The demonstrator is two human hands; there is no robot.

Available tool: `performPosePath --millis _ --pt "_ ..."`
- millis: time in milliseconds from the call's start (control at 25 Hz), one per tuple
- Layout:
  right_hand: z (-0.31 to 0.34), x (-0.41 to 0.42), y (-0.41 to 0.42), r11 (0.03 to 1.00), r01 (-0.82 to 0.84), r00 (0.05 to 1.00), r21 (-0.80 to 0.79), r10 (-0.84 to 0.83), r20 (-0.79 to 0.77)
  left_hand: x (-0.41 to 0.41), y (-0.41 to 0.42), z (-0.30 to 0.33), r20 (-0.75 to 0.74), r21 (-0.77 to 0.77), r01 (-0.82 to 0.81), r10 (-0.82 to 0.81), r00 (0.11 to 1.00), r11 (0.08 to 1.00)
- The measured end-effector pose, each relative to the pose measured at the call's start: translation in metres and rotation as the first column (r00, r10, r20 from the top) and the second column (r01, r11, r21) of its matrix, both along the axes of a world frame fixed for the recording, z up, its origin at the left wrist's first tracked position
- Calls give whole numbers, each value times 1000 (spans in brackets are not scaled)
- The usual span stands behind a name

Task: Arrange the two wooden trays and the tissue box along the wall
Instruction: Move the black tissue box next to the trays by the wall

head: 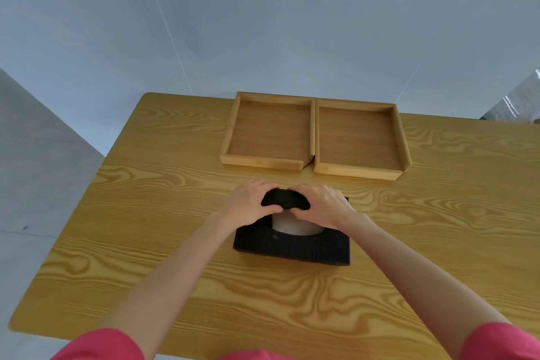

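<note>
table [152,213]: yellowish wood grain top, pushed up to a pale wall [263,23] at the far edge, so that's my workspace.

left tray [270,133]: shallow wooden one, sitting flat at the back of the table with its far rim right at the wall. Nothing in it.

right tray [358,140]: same kind, just beside the first; their inner sides touch along most of the length, with a little notch showing at the near corners. Also against the wall.

tissue box [292,248]: black cover with faint stripes, sitting in the middle of the table, nearer to me than the trays and clearly apart from them. There's a rounded cutout in the top and white paper [295,225] showing through it.

my left hand [249,202]: on top of the box at its far left part, fingers curled round the black flap [285,202] that sticks up over the opening, thumb tucked under it.

my right hand [321,206]: mirror of the left, on the far right part, fingers curled on the same flap. The two hands almost meet at the middle.

sleeves [102,345]: pink, just peeking in at the bottom corners, forearms bare.
</note>
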State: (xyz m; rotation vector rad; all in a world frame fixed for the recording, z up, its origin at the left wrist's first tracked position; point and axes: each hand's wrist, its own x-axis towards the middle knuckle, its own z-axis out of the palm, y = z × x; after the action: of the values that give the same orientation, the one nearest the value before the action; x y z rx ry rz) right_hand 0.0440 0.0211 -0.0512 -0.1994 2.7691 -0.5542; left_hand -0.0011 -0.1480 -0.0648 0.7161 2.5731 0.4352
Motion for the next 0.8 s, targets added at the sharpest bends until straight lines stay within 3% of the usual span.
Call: performPosePath --millis 240,400,480,560,680,800 --pt "-14 -12 3 1000 13 999 8 -13 40 -12 4 -10 16 -22 -11 11 1000 1000" --pt "-15 2 12 978 151 987 -142 -158 -39 2 -2 -12 -11 92 -152 154 988 984" --pt "-13 22 23 883 355 918 -307 -392 -67 14 -9 -14 87 241 -325 313 946 915" --pt "-14 44 31 725 558 811 -403 -579 80 26 -18 -17 276 345 -535 461 843 771" --pt "-24 63 34 487 753 648 -443 -664 372 39 -25 -20 569 344 -764 526 632 546" --pt "-30 74 29 313 814 561 -490 -643 521 50 -27 -25 657 294 -826 526 540 481"
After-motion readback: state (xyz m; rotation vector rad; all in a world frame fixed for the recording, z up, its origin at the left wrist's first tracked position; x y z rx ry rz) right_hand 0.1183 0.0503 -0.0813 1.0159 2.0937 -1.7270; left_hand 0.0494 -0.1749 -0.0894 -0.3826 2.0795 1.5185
